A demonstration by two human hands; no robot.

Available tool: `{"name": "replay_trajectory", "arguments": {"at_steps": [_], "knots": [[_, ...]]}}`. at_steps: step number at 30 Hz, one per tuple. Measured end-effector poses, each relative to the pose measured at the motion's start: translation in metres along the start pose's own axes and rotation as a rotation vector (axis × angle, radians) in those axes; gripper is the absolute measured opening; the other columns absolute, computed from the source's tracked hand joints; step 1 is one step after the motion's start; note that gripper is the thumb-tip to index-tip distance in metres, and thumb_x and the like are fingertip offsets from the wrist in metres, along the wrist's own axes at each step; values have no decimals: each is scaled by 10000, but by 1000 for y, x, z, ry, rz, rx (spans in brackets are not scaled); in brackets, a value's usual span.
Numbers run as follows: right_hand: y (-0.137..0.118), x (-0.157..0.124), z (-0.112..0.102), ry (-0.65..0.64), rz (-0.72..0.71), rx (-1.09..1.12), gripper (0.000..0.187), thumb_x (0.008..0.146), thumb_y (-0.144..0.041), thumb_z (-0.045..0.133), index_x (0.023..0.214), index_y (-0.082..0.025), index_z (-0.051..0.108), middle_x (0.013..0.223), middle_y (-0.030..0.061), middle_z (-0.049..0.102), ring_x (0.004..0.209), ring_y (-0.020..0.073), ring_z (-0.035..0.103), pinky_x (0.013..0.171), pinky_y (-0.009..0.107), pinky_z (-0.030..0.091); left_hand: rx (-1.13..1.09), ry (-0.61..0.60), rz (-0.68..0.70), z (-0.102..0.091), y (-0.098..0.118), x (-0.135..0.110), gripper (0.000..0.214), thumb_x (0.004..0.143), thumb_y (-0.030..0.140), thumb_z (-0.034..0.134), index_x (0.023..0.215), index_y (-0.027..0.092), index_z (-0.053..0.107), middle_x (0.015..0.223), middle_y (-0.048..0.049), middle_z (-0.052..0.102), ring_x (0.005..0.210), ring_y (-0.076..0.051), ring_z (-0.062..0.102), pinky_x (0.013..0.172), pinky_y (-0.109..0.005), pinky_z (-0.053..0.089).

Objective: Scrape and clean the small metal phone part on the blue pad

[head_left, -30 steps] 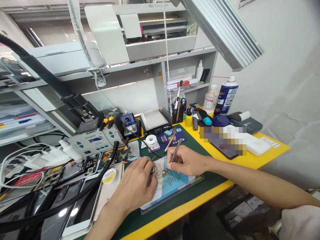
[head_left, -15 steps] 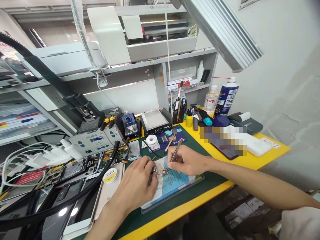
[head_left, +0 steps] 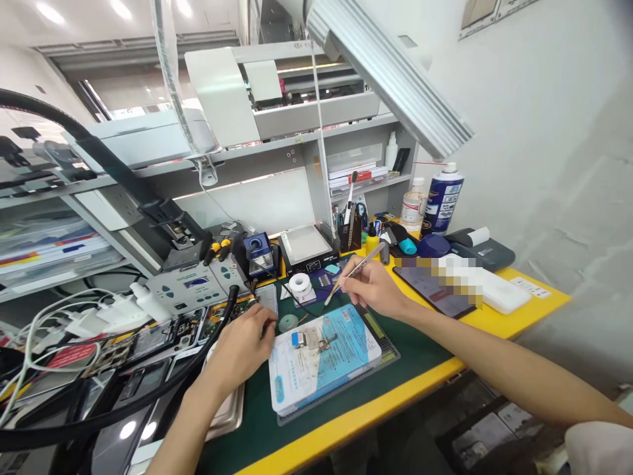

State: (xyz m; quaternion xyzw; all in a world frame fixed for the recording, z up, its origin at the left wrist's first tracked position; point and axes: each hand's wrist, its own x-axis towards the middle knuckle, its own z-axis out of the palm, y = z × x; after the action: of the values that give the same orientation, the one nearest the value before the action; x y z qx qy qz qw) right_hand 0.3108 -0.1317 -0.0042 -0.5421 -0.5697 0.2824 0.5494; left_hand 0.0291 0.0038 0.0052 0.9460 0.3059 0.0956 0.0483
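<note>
My right hand (head_left: 374,285) is closed round a pair of metal tweezers (head_left: 357,270) and is raised above the back of the green mat, tips pointing left toward a white tape roll (head_left: 300,285). My left hand (head_left: 241,348) rests at the left of a blue and white work pad (head_left: 321,354), fingers curled with their tips near a small tray of phone parts (head_left: 247,305); whether it holds anything is hidden. A small metal circuit part (head_left: 312,340) lies on the pad, with neither hand on it.
Opened phones (head_left: 148,336) and white chargers with cables (head_left: 89,316) crowd the left. A black hose (head_left: 148,396) crosses them. A soldering station (head_left: 198,284), hot plate (head_left: 306,245), bottles and spray can (head_left: 442,199) stand at the back. A lamp (head_left: 390,79) hangs overhead.
Both hands have left the circuit part on the pad. My right hand rose and moved back with the tweezers; my left hand slid left toward the parts tray. The view tilted up slightly.
</note>
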Motion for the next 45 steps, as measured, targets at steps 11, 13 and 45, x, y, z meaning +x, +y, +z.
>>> {"name": "replay_trajectory", "arguments": {"at_steps": [11,13,45], "knots": [[6,10,-9,36,-4,-347,325,1054,-360,706,1316,-170,686,1290,103,722,1064,251,741,900,453,650,-74,-17,-60,-5,-13,7,283,1047,392,677,1200,155,700,1169,-79,736,1010,-212,728,904,-421,640],[10,13,-11,39,-30,-434,336,1053,-359,706,1333,-174,682,1322,109,713,1098,262,735,927,472,643,-91,-1,-52,-5,-12,8,283,1049,397,674,1189,153,701,1139,-73,738,975,-202,729,881,-408,642],[-7,14,-28,88,-147,-224,248,1057,-371,705,1171,-151,705,1037,43,740,796,164,719,706,326,635,-129,590,333,17,39,-10,202,1065,342,648,1148,164,692,1020,-42,714,853,-157,695,747,-315,626]]}}
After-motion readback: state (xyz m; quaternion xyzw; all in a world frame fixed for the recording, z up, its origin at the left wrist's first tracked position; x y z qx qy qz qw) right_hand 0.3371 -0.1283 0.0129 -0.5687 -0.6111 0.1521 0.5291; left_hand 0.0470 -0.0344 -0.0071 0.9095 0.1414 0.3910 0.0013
